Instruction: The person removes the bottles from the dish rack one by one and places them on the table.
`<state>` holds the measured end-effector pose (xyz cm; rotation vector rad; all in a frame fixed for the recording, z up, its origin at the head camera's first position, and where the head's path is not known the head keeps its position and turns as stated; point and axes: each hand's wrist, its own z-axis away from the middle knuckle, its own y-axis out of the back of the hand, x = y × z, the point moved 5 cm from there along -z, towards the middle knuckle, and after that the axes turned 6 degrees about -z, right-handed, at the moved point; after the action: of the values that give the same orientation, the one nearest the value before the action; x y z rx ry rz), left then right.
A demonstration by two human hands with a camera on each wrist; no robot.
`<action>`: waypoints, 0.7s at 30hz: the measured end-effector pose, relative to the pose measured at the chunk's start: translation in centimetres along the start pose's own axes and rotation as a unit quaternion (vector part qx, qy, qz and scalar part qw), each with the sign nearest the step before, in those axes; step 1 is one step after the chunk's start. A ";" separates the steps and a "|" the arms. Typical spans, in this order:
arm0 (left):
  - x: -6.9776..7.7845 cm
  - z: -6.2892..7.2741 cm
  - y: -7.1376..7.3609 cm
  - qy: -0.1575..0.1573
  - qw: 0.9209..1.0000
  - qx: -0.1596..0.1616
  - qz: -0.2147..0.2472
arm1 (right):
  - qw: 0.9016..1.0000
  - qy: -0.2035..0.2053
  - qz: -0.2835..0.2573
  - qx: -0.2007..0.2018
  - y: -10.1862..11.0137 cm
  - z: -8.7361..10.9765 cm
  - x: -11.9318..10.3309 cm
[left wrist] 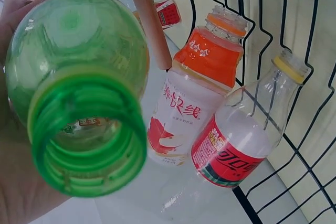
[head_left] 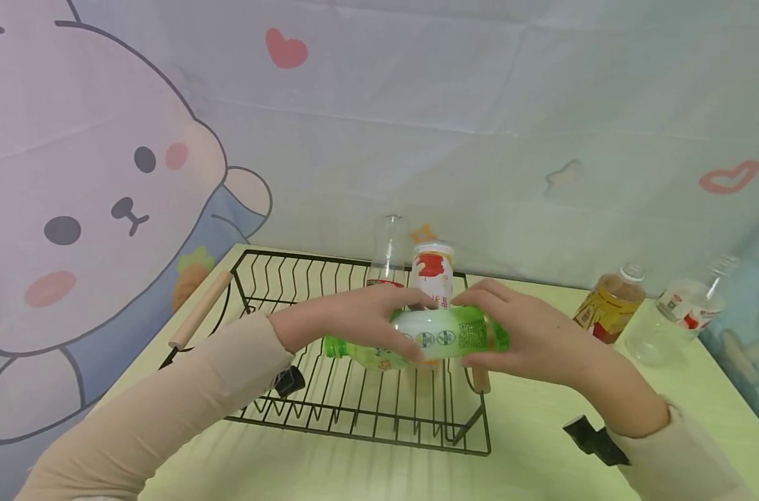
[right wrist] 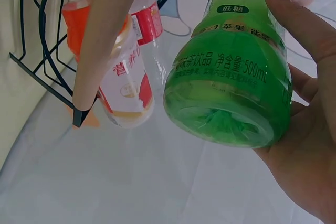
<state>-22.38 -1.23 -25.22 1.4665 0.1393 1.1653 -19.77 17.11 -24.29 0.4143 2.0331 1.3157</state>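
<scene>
A green tea bottle (head_left: 442, 341) lies on its side in the air above the wire rack (head_left: 329, 431), its capless green mouth to the left. My left hand (head_left: 360, 316) holds its neck-side half, thumb in front. At the base end, my right hand (head_left: 536, 337) grips it between thumb and fingers; the right wrist view shows the bottle's green bottom (right wrist: 226, 124). Behind it, a white-and-orange bottle (left wrist: 178, 103) stands neck down in the rack. Beside that one is a clear bottle with a red label (left wrist: 231, 153), likewise neck down.
Wooden handles flank the rack, a left one (head_left: 200, 311) and a right one (head_left: 481, 377). To the right on the table stand a bottle with a yellow label (head_left: 611, 303) and a clear bottle (head_left: 651, 337). A printed cloth (head_left: 479, 139) hangs behind.
</scene>
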 end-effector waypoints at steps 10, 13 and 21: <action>0.1 -0.7 -0.7 0.015 0.999 0.009 0.028 | 0.999 0.002 0.031 -0.014 -1.0 -0.1 0.2; 0.1 -0.7 -0.7 0.019 1.000 0.016 0.011 | 0.999 0.003 0.037 -0.013 -1.2 -0.1 0.2; -0.1 -0.8 -1.0 0.035 0.999 0.014 0.005 | 0.999 0.008 0.037 -0.015 -1.5 -0.1 0.5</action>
<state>-22.52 -0.42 -26.20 1.4524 0.1965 1.2280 -20.09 16.70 -25.82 0.4716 2.0246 1.3968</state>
